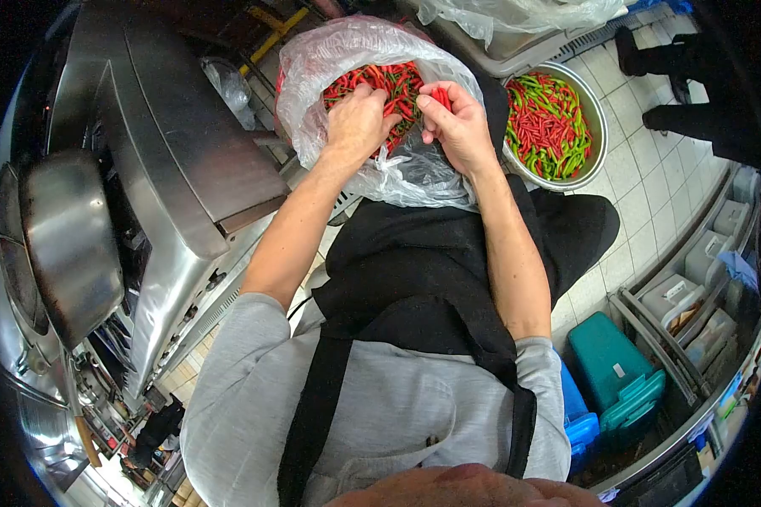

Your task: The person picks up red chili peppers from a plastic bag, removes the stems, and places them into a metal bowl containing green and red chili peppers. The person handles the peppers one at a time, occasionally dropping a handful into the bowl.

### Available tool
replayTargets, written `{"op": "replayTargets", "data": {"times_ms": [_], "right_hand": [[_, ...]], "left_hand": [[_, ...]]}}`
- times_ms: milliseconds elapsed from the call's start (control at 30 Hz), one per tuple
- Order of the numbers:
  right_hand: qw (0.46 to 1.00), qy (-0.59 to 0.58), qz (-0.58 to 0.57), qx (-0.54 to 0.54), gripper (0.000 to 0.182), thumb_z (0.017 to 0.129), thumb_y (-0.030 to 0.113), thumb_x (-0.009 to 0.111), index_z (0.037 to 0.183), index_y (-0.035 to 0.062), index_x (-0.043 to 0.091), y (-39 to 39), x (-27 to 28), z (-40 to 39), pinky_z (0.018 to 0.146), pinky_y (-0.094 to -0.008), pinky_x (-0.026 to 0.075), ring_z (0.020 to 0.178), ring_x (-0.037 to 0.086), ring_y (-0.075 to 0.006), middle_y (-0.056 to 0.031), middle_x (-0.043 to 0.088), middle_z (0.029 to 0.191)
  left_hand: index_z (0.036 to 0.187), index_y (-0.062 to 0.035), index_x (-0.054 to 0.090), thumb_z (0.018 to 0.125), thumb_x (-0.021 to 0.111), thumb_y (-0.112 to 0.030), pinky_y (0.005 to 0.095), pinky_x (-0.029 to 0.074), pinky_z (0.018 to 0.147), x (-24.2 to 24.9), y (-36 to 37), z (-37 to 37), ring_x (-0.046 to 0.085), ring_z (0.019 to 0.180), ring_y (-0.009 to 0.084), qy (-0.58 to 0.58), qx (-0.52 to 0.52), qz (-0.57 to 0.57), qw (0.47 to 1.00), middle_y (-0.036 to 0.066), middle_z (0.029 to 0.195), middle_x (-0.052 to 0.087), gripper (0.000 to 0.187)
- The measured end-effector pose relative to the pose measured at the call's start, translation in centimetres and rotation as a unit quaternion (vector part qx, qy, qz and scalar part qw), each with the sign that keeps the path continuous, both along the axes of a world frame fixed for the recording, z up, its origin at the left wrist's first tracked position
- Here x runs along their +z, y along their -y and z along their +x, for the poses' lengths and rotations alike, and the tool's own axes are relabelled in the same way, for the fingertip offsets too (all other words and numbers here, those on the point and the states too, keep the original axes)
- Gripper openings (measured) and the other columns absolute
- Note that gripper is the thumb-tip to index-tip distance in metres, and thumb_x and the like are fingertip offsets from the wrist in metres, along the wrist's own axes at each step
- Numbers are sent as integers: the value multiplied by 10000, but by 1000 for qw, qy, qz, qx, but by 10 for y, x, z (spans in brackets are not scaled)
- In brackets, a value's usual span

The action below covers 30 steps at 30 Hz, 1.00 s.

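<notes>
A clear plastic bag (313, 51), its mouth spread wide, holds a heap of red chili peppers (385, 80) with green stems. My left hand (359, 122) reaches into the heap, its fingers curled down among the peppers; the fingertips are partly hidden, so what they grip cannot be made out. At the right side of the bag's mouth, my right hand (457, 131) is closed around a few red chili peppers (441, 97) that stick up between thumb and fingers. Just right of the bag, a round metal bowl (600, 127) contains mixed red and green chili peppers (550, 127).
A steel kitchen unit (186, 127) and a large pot (72, 237) are on the left. Plastic tubs (613, 363) and a shelf rack (668, 338) line the lower right. Another person's legs (685, 101) stand on the tiled floor (634, 169) at the upper right.
</notes>
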State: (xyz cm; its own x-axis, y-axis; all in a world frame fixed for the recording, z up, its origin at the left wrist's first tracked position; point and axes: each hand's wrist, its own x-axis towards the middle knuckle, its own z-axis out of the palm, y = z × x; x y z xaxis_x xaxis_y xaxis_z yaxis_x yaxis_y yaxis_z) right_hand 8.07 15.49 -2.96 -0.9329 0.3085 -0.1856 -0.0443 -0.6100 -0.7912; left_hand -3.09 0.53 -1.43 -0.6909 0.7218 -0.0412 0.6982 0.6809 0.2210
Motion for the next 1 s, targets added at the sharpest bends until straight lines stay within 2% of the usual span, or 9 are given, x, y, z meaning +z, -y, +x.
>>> {"op": "replayTargets", "data": {"times_ms": [133, 267, 333, 367, 433, 600, 833, 900, 1000], "right_hand": [[1000, 13, 11, -18, 282, 928, 176, 731, 1121, 12, 606, 1, 3, 0, 475, -222, 434, 587, 525, -64, 4, 605, 820], [998, 37, 47, -5, 253, 954, 193, 697, 1101, 1, 623, 2, 11, 1, 482, -230, 443, 568, 514, -61, 11, 597, 795], [997, 43, 67, 10, 240, 970, 201, 676, 1096, 2, 631, 4, 10, -2, 490, -230, 453, 565, 514, -60, 14, 594, 785], [995, 50, 88, 22, 232, 985, 208, 654, 1092, 3, 639, 4, 10, -2, 497, -230, 463, 562, 515, -59, 18, 592, 774], [990, 57, 126, 30, 231, 999, 213, 633, 1113, 12, 647, 9, 13, -3, 516, -233, 469, 579, 524, -55, 23, 582, 750], [962, 71, 251, 84, 241, 1009, 221, 617, 1157, 36, 660, 13, 12, -2, 540, -228, 486, 629, 570, -57, 12, 622, 764], [957, 68, 267, 87, 211, 971, 216, 666, 1081, 37, 683, 12, 6, -1, 519, -236, 456, 607, 557, -47, 29, 639, 731], [951, 74, 281, 104, 194, 971, 198, 663, 1062, 29, 687, 10, 9, 0, 596, -242, 475, 663, 563, -53, 15, 652, 776], [948, 26, 305, 82, 188, 986, 167, 650, 1101, 20, 670, 12, 8, 2, 589, -217, 454, 675, 544, -35, 25, 638, 802]], "left_hand": [[1076, -73, 718, 802, 784, -333, 451, 548, 822, 0, -1, -6, 682, 945, 366, 5, -15, -4, 1000, 158, 1020, 698, 383], [1093, -32, 711, 871, 751, -289, 391, 547, 780, 0, 18, -21, 713, 888, 285, 188, 100, 106, 971, 147, 942, 735, 342], [1092, -23, 711, 919, 737, -287, 296, 516, 707, -6, 23, -26, 676, 817, 148, 337, 188, 270, 882, 68, 894, 735, 316], [1092, -23, 711, 919, 737, -287, 296, 516, 707, -9, 27, -25, 676, 817, 148, 336, 188, 271, 882, 68, 894, 735, 316], [1100, -40, 714, 913, 758, -295, 245, 477, 682, 21, 23, -13, 614, 759, 87, 493, 238, 373, 749, -3, 871, 706, 319], [1058, -47, 728, 900, 776, -254, 221, 460, 701, 32, 16, -1, 585, 760, 61, 521, 239, 368, 732, -21, 883, 695, 265], [1049, -65, 720, 911, 763, -226, 199, 442, 659, 22, 9, 11, 588, 757, 42, 482, 184, 446, 731, -10, 909, 702, 216], [1051, -63, 719, 917, 755, -226, 200, 448, 663, 24, 9, 13, 591, 753, 52, 476, 189, 445, 735, -8, 916, 703, 214], [1047, -75, 713, 938, 725, -230, 229, 463, 671, 23, 13, 10, 606, 749, 79, 530, 207, 434, 698, -2, 918, 709, 190]]}}
